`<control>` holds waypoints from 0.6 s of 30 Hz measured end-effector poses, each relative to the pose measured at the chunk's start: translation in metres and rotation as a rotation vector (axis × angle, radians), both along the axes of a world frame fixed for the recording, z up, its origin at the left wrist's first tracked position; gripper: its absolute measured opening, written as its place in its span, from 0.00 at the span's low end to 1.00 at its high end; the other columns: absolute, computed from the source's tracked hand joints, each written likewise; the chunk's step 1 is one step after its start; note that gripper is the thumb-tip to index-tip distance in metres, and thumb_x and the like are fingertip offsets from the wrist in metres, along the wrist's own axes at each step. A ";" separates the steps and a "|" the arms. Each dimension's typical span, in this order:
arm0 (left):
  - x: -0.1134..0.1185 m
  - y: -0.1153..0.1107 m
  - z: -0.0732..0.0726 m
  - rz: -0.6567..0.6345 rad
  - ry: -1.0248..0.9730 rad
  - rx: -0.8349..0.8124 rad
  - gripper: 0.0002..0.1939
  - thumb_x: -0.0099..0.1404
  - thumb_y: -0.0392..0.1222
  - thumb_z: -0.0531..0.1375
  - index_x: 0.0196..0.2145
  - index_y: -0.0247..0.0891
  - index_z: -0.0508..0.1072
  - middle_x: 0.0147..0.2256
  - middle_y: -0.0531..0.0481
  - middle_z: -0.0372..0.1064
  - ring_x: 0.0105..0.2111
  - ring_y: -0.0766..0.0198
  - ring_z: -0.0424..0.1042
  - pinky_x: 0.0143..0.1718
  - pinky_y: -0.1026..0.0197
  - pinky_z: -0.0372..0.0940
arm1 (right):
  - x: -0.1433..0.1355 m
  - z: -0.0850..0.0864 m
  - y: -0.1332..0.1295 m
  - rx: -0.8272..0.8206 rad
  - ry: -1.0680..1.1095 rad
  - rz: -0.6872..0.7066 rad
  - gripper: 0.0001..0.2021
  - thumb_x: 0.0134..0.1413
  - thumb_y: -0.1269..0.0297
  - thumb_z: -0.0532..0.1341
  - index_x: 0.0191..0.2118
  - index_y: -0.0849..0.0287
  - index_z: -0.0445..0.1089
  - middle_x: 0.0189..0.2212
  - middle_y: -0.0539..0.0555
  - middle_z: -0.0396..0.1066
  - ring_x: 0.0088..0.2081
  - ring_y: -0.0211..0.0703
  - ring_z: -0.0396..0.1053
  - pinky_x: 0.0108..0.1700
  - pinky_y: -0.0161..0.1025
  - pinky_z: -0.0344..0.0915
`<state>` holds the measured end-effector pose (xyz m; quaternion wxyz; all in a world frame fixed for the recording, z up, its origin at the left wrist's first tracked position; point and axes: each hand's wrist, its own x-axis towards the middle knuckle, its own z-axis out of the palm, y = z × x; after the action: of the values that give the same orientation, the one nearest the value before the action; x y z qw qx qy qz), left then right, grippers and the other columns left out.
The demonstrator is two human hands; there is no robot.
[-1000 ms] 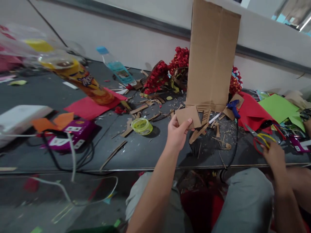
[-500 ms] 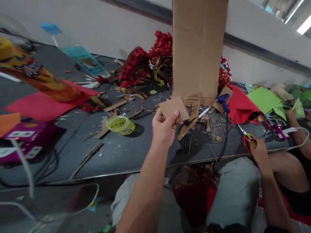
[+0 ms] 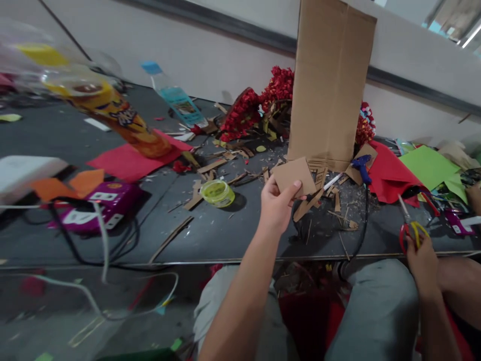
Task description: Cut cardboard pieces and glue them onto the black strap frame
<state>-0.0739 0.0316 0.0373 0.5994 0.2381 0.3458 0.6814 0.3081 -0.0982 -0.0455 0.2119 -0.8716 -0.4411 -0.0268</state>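
My left hand (image 3: 278,205) grips a small square of brown cardboard (image 3: 295,175), thumb on top and fingers underneath, above the middle of the dark tabletop (image 3: 210,240). At the front edge on the right, my right hand (image 3: 423,255) holds a pair of scissors (image 3: 406,215) by its red and yellow handles. Their blades point away from me. Just beyond the cardboard square stands a tall cardboard panel (image 3: 330,85). A blue glue gun (image 3: 362,168) lies between the panel and some red sheets (image 3: 393,173).
Cardboard scraps litter the table around a yellow-green tub (image 3: 217,193). To the left are an orange drink bottle (image 3: 116,113), a blue-capped bottle (image 3: 180,103) and a purple power strip (image 3: 101,208) with cables. Red decorations (image 3: 240,115) sit behind. Another person's hand (image 3: 474,198) shows far right.
The view has swung left, so things sit further right in the picture. My right hand has drawn the scissors back toward the table edge. The cardboard square stays in my left hand.
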 end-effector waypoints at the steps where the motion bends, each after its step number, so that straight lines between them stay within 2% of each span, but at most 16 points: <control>1: 0.000 -0.002 0.000 -0.006 0.005 0.010 0.23 0.38 0.41 0.70 0.34 0.38 0.69 0.28 0.55 0.72 0.21 0.70 0.70 0.16 0.71 0.65 | -0.007 0.004 -0.004 0.051 0.067 -0.040 0.32 0.52 0.44 0.50 0.54 0.65 0.61 0.44 0.69 0.69 0.45 0.63 0.68 0.46 0.58 0.64; 3: 0.002 -0.004 -0.002 -0.013 0.025 0.037 0.23 0.39 0.42 0.71 0.34 0.38 0.69 0.28 0.54 0.71 0.21 0.70 0.70 0.14 0.71 0.64 | -0.026 0.012 -0.008 0.211 0.295 -0.021 0.32 0.49 0.41 0.54 0.54 0.59 0.60 0.42 0.63 0.69 0.43 0.57 0.69 0.45 0.52 0.66; 5: 0.006 -0.007 -0.003 -0.022 0.061 0.069 0.22 0.42 0.43 0.71 0.34 0.38 0.69 0.26 0.54 0.70 0.19 0.70 0.68 0.11 0.71 0.61 | -0.054 0.021 -0.007 0.318 0.602 0.096 0.32 0.42 0.43 0.63 0.52 0.54 0.62 0.37 0.55 0.68 0.35 0.48 0.68 0.37 0.43 0.67; 7: 0.011 -0.010 -0.002 -0.050 0.107 0.097 0.19 0.45 0.45 0.70 0.33 0.38 0.68 0.22 0.56 0.67 0.14 0.72 0.64 0.09 0.71 0.57 | -0.086 0.028 0.001 0.293 0.919 0.287 0.29 0.41 0.49 0.67 0.51 0.51 0.64 0.32 0.50 0.65 0.30 0.40 0.64 0.31 0.36 0.64; 9: 0.015 -0.013 0.001 -0.085 0.142 0.112 0.18 0.49 0.47 0.69 0.34 0.39 0.67 0.18 0.59 0.64 0.11 0.74 0.61 0.08 0.72 0.54 | -0.119 0.032 0.014 0.292 1.194 0.461 0.27 0.37 0.49 0.69 0.45 0.50 0.67 0.29 0.49 0.63 0.28 0.38 0.61 0.26 0.34 0.61; 11: 0.018 -0.017 0.008 -0.096 0.160 0.128 0.18 0.49 0.47 0.68 0.34 0.40 0.67 0.17 0.60 0.63 0.10 0.74 0.60 0.07 0.72 0.53 | -0.148 0.033 0.027 0.195 1.382 0.586 0.24 0.32 0.50 0.72 0.39 0.51 0.69 0.27 0.48 0.62 0.26 0.36 0.60 0.25 0.33 0.60; 13: 0.017 -0.021 0.015 -0.077 0.170 0.148 0.19 0.48 0.46 0.69 0.34 0.40 0.67 0.17 0.60 0.64 0.11 0.73 0.62 0.07 0.72 0.53 | -0.171 0.034 0.038 0.141 1.423 0.616 0.22 0.36 0.51 0.70 0.41 0.50 0.68 0.31 0.49 0.64 0.28 0.37 0.62 0.29 0.35 0.64; 16: 0.013 -0.026 0.023 -0.029 0.196 0.169 0.19 0.48 0.45 0.69 0.34 0.40 0.67 0.18 0.59 0.66 0.11 0.72 0.63 0.07 0.71 0.56 | -0.193 0.040 0.045 -0.003 1.476 0.706 0.26 0.36 0.51 0.70 0.44 0.49 0.67 0.33 0.50 0.65 0.27 0.36 0.61 0.25 0.34 0.61; 18: 0.011 -0.027 0.025 0.010 0.223 0.168 0.18 0.48 0.45 0.69 0.33 0.39 0.67 0.18 0.59 0.66 0.12 0.71 0.64 0.08 0.71 0.57 | -0.201 0.045 0.045 -0.052 1.495 0.741 0.24 0.38 0.51 0.68 0.43 0.50 0.67 0.32 0.50 0.65 0.26 0.35 0.59 0.23 0.32 0.58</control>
<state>-0.0633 0.0043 0.0622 0.5317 0.3601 0.3531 0.6804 0.1071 -0.0529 -0.0005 0.4236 -0.4628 -0.4429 0.6404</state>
